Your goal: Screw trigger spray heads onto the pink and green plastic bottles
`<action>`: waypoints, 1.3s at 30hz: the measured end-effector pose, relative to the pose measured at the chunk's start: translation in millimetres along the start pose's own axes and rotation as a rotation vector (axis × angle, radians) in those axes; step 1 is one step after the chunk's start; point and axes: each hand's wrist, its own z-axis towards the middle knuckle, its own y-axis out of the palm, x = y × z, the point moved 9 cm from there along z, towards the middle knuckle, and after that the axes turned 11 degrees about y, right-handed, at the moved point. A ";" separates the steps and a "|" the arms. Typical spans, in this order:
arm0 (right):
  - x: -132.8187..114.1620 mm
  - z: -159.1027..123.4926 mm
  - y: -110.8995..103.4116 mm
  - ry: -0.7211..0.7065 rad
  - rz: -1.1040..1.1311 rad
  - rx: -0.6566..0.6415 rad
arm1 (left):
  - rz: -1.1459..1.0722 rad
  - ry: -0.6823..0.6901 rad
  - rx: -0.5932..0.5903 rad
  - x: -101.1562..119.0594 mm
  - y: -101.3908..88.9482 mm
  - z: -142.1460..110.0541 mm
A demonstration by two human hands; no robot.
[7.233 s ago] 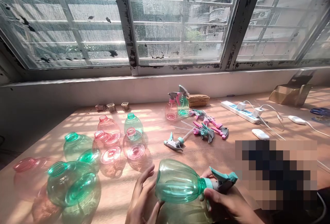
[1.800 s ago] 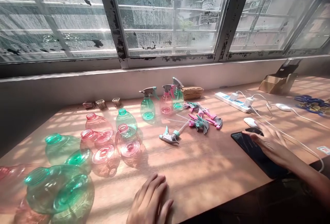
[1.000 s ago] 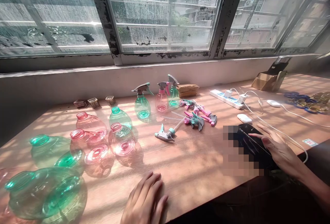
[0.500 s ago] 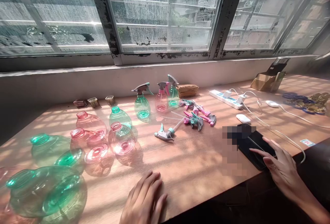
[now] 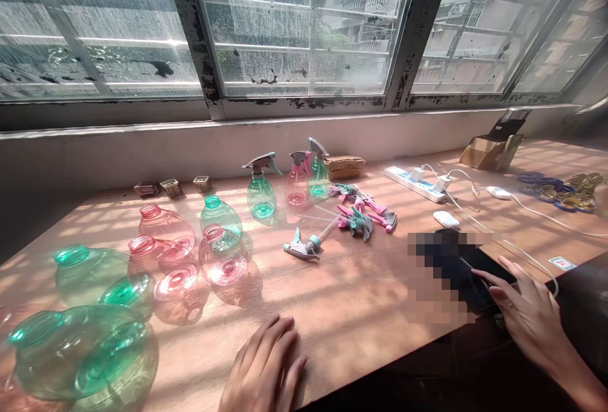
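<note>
Head cam | L hand (image 5: 263,364): 6 o'clk, palm down on table (image 5: 370,317), fngrs tgthr, thumb out | R hand (image 5: 532,314): 4 o'clk, fngrs apart, tips at phone, can't tell if touching | phone (image 5: 475,295): 4 o'clk, flat nr table edge, part blurred | mouse (image 5: 446,219): 3 o'clk, nr phone | big grn bottle (image 5: 78,355): 8 o'clk, no top

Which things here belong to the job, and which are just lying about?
Belonging, apparently:
headless bottles
loose spray heads
bottles with heads on

Likely just lying about:
power strip
brown box
phone by the right hand (role unclear)
</note>
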 end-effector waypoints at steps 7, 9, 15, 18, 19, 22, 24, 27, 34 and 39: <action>14.5 -14.0 -2.0 -0.094 0.022 0.024 | 0.030 0.068 -0.014 1.2 -1.3 1.9; 10.4 -16.4 -2.9 -0.121 0.009 0.025 | 0.023 0.071 -0.004 1.1 -2.4 2.0; -35.9 -2.9 -3.4 -0.093 -0.017 0.005 | 0.037 0.067 -0.004 1.7 -2.9 2.3; -61.7 2.9 1.8 0.004 -0.069 -0.023 | 0.035 0.071 0.007 2.4 -3.9 2.8; -71.6 1.2 0.4 0.048 -0.073 -0.005 | 0.034 0.072 0.010 2.6 -4.2 3.0; -129.9 -18.5 4.6 -0.064 -0.026 -0.063 | 0.032 0.078 0.009 3.8 -4.8 3.5; -174.9 -36.7 8.7 -0.191 0.025 -0.106 | 0.035 0.074 -0.001 4.2 -4.8 4.0; -222.3 -53.6 19.8 -0.264 0.088 -0.182 | 0.040 0.073 -0.009 4.6 -5.2 4.6; -269.3 -73.8 21.0 -0.361 0.203 -0.308 | 0.037 0.079 -0.005 4.2 -4.5 2.7; -286.8 -88.4 16.1 -0.441 0.163 -0.367 | 0.040 0.066 0.006 1.3 -3.1 1.4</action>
